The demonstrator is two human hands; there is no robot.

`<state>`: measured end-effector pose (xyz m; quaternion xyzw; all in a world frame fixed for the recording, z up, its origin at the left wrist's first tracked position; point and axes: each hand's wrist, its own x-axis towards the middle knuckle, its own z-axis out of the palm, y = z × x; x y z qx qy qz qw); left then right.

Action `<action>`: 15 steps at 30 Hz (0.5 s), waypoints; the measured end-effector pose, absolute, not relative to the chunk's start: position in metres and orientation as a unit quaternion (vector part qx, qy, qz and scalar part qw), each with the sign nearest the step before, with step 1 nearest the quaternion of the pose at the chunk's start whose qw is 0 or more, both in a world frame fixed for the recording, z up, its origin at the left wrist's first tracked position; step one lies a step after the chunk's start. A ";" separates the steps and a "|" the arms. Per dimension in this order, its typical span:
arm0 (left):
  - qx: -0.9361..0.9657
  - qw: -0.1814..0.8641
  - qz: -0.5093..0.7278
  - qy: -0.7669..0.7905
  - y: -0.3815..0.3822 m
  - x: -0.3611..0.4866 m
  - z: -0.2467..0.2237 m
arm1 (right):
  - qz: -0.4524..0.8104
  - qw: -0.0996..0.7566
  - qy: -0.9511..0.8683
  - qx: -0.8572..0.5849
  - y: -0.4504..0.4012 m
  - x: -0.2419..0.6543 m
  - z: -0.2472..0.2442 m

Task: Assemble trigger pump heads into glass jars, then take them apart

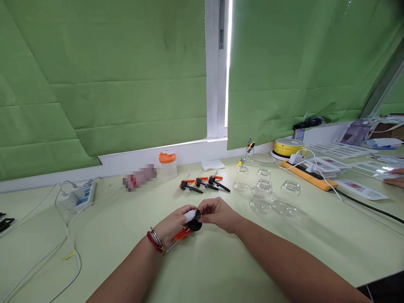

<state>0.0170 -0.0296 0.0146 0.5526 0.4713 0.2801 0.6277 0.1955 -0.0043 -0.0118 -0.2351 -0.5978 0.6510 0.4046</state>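
Near the middle of the table, my left hand (176, 223) is closed around a black-and-orange part with a metal rod (183, 234). Its black round end faces right, and the thin rod sticks out toward my wrist. A white piece (190, 216), whose kind I cannot make out, shows between the left fingers. My right hand (217, 213) pinches at the small black tip on top of the part; its fingertips partly hide the contact. Just beyond my hands lie three similar orange-and-black parts (202, 182) with rods and black arms, side by side.
Several clear glass jars (260, 195) stand to the right. Behind the parts are an orange-lidded cup (168, 166) and a white paper (212, 165). A power strip (85, 195) with cables lies left, an orange one (311, 176) right. Another person's hand (394, 179) rests at far right.
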 end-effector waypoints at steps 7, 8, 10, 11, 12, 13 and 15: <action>0.586 0.460 0.438 0.503 -0.020 0.017 0.009 | 0.673 0.378 -0.570 -0.282 -0.002 0.193 -0.017; 0.596 0.430 0.459 0.498 -0.018 0.016 0.006 | 0.688 0.356 -0.565 -0.283 -0.002 0.193 -0.017; 0.624 0.369 0.490 0.484 -0.016 0.014 0.001 | 0.705 0.318 -0.570 -0.278 -0.003 0.193 -0.017; 0.638 0.343 0.500 0.475 -0.016 0.013 -0.001 | 0.702 0.310 -0.579 -0.275 -0.004 0.193 -0.018; 0.650 0.324 0.505 0.466 -0.016 0.013 -0.003 | 0.694 0.309 -0.591 -0.272 -0.004 0.193 -0.019; 0.660 0.311 0.507 0.458 -0.016 0.012 -0.005 | 0.682 0.311 -0.603 -0.274 -0.003 0.193 -0.020; 0.678 0.288 0.505 0.449 -0.015 0.011 -0.007 | 0.650 0.320 -0.623 -0.297 -0.001 0.193 -0.023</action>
